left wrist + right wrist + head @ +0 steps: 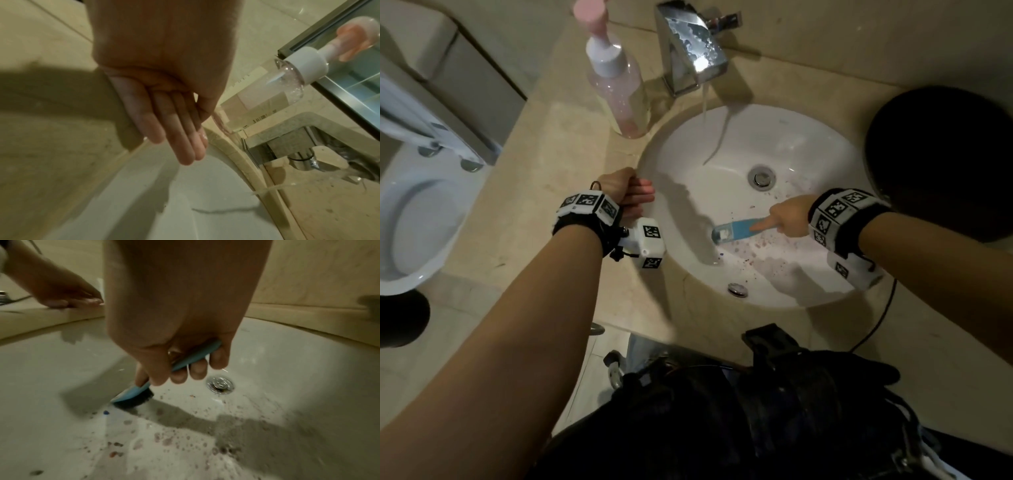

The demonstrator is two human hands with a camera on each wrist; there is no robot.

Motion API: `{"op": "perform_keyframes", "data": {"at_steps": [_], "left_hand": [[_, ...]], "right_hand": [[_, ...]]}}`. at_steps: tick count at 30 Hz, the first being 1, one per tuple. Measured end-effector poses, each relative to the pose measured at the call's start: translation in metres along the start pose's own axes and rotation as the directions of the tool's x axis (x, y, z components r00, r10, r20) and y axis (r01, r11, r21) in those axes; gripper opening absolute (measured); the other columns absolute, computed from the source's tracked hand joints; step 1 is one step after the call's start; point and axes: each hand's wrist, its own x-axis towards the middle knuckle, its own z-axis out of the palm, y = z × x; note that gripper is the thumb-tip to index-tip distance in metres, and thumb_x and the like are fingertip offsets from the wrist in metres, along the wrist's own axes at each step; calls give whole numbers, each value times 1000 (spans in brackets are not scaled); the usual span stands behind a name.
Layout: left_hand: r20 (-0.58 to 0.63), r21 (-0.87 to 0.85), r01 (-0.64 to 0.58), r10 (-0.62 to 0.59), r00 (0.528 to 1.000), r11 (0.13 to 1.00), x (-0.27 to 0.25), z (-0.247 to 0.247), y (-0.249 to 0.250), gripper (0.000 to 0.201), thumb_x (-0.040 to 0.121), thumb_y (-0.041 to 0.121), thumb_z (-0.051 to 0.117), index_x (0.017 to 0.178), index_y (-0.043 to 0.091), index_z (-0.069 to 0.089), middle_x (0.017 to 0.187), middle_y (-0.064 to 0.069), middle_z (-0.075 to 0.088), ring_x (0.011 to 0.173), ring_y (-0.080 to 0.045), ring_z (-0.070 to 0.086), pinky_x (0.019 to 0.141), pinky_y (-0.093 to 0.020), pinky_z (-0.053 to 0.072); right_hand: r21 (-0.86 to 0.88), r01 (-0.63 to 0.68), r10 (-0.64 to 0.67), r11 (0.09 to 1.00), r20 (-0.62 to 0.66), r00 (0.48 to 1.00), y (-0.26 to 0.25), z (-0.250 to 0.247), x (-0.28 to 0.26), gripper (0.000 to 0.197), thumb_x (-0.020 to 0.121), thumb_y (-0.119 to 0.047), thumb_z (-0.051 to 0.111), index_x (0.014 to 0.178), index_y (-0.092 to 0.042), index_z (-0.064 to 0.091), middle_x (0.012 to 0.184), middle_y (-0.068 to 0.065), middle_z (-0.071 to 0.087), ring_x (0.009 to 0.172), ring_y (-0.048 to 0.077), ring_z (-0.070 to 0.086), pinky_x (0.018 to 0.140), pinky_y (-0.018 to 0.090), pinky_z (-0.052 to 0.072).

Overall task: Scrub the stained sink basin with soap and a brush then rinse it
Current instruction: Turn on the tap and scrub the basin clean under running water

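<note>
Dozens of reddish specks are seen on the near wall of the sink basin (774, 144), where a blue brush (736, 232) is gripped by the right hand (787, 219), its fingers (197, 369) wrapped around the handle. Firm, short strokes across the stains would be called for while water is run from the faucet (688, 51). The left hand (626, 192) is laid flat on the counter (571, 144) at the rim. Dark bristles are revealed only by the right wrist view; the soap bottle (267, 97) is shown by the left.
</note>
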Motion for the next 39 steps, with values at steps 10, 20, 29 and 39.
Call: {"op": "perform_keyframes", "data": {"at_steps": [10, 20, 29, 39], "left_hand": [[-63, 15, -6, 7, 998, 1000, 3, 3, -4, 35, 94, 23, 35, 74, 13, 61, 44, 9, 65, 39, -1, 62, 59, -23, 46], [-65, 12, 84, -83, 994, 996, 6, 6, 8, 35, 91, 31, 38, 73, 11, 60, 42, 4, 64, 52, -14, 59, 53, -21, 40], [-87, 32, 107, -104, 991, 994, 5, 6, 11, 36, 91, 32, 38, 70, 12, 59, 41, 4, 63, 48, -14, 58, 53, -22, 38], [-100, 47, 84, -79, 992, 995, 5, 6, 10, 38, 92, 33, 37, 68, 13, 59, 40, 4, 63, 29, -9, 55, 51, -22, 38]], "right_hand": [[79, 15, -14, 997, -17, 1000, -15, -7, 12, 62, 97, -4, 29, 146, -40, 23, 71, -3, 41, 51, 10, 34, 43, 14, 31], [-84, 48, -44, 995, 56, 997, -7, -8, 10, 72, 97, 0, 31, 149, -41, 4, 130, 12, 45, 84, 22, 53, 75, 29, 46], [-6, 16, -16, 1000, 51, 999, 4, -12, 13, 74, 95, 3, 30, 148, -42, 6, 122, 14, 54, 60, 16, 42, 52, 22, 37], [163, -6, 0, 987, 38, 999, 8, 3, 8, 46, 100, -15, 41, 143, -30, 36, 76, -5, 41, 52, 8, 28, 32, 9, 30]]}}
